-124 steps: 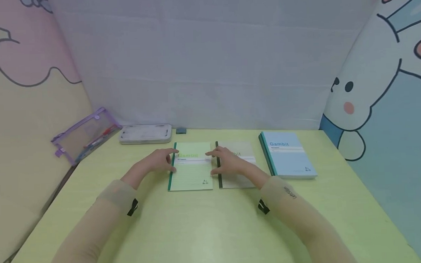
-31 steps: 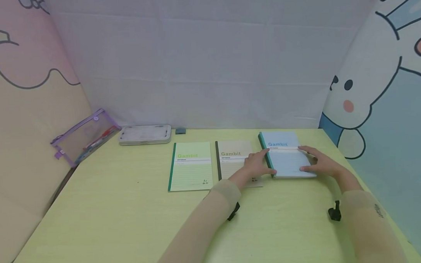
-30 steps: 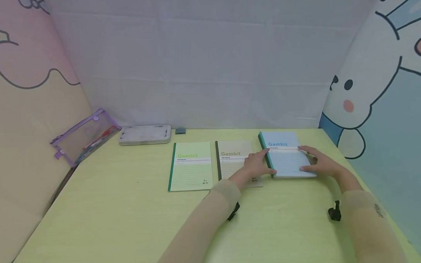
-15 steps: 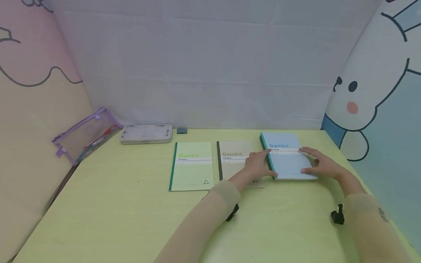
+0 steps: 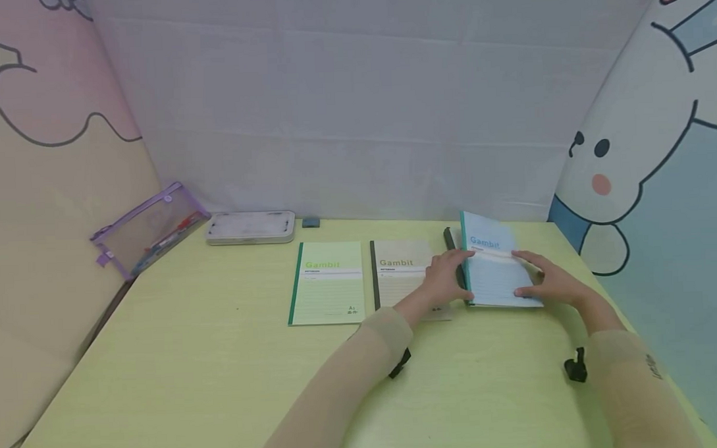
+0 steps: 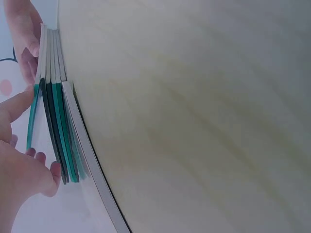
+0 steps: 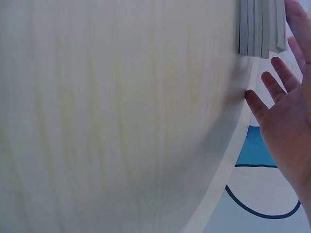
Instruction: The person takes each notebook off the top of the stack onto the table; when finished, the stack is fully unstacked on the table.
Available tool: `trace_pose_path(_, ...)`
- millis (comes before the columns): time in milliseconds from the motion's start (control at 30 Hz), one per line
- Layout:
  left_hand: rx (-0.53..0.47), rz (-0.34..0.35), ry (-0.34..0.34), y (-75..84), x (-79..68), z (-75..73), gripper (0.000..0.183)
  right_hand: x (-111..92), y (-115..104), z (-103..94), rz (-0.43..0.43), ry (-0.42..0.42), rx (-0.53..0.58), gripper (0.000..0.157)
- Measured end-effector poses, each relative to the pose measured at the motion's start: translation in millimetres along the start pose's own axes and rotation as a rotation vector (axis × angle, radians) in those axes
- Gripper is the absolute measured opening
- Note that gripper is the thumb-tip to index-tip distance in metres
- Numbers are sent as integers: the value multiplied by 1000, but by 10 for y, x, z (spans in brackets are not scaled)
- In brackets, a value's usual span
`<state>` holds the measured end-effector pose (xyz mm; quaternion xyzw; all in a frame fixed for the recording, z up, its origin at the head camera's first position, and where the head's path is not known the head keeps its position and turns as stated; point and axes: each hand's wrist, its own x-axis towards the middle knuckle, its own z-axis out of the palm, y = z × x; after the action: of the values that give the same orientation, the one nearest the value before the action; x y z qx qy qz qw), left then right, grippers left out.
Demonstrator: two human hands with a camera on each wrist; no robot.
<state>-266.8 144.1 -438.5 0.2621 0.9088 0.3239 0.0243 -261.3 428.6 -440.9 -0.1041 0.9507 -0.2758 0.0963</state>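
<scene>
In the head view a blue notebook [image 5: 493,278] lies on top of a stack of notebooks at the right, its green-spined left side raised and tilted. My left hand [image 5: 443,277] grips that spine side between thumb and fingers. My right hand [image 5: 553,282] holds the notebook's right edge, thumb near, forefinger farther back. Beneath it a dark-spined notebook [image 5: 454,250] shows. The left wrist view reveals several stacked spines [image 6: 58,131], green and dark, below the raised one. In the right wrist view, my other right fingers [image 7: 274,87] spread beside the stack's page edges [image 7: 255,29].
A green notebook [image 5: 328,291] and a greyish-brown notebook [image 5: 396,285] lie side by side at the table's middle; my left wrist overlaps the latter. Behind stand a pencil box [image 5: 250,226], a small dark block [image 5: 311,222] and a purple-edged clear pouch [image 5: 151,224] with pens.
Both hands have gone from the green notebook to the stack at right. In the last half second the top blue notebook's left side has lifted and shifted right, uncovering the dark spine.
</scene>
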Motion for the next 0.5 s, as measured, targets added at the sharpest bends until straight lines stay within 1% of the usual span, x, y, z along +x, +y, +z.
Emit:
trace_pose_path(100,-27,2,7,22,-12,3,84,4,-8,5,33,-5,-12,101)
trace_pose_path(200,-60,-8,10,32,-12,12,83,-2,-20,-6,32,17,0,100)
trace_pose_path(367,-188,-45,35,49,-6,12,79,-26,-55,-45,28,90,46,95)
trace_pose_path(500,-295,-88,47,64,-6,-3,76,-41,-92,-76,19,115,40,91)
